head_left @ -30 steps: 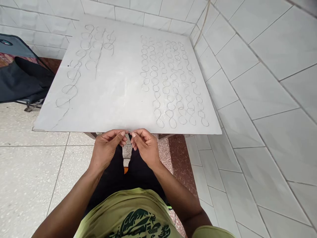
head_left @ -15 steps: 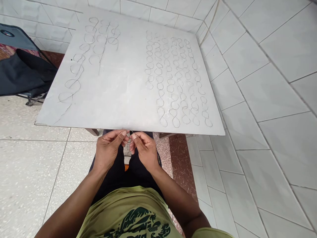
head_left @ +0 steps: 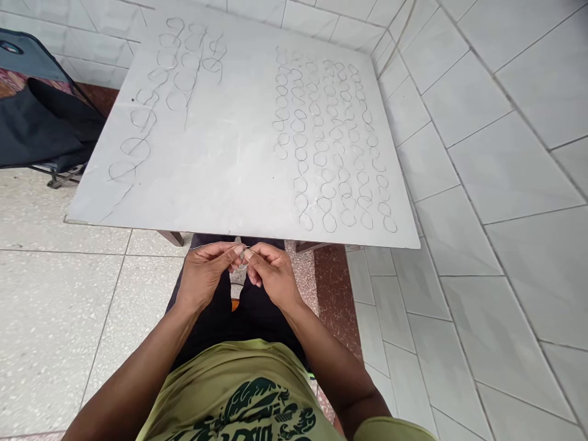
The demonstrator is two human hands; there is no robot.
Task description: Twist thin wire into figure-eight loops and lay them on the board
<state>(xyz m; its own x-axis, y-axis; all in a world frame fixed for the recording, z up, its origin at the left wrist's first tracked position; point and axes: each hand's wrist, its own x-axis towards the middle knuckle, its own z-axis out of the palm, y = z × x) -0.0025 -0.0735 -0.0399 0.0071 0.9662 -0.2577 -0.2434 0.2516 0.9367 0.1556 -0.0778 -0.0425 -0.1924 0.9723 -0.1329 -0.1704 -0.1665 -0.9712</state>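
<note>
Just below the table's front edge, my left hand (head_left: 209, 269) and my right hand (head_left: 274, 269) meet over my lap. Both pinch a thin wire (head_left: 244, 267), thumb against fingers, with the fingertips almost touching. Part of the wire curves in a small loop beneath the fingertips, and a fine straight length shows past the left knuckles. The fingers hide the rest. On the table (head_left: 229, 177), rows of wire figure-eights (head_left: 327, 206) lie to the right. Larger wire loops (head_left: 123, 171) with long tails lie on the left side.
Behind the table and along its right side runs a tiled wall (head_left: 463, 233), with a cable (head_left: 399, 43) at the corner. A folding chair (head_left: 41, 116) with dark cloth stands at the left. Table legs (head_left: 171, 237) show below the front edge.
My fingertips have come closer together, and the wire loop between them looks smaller. A straight length of wire now shows left of my left hand. The view has shifted slightly.
</note>
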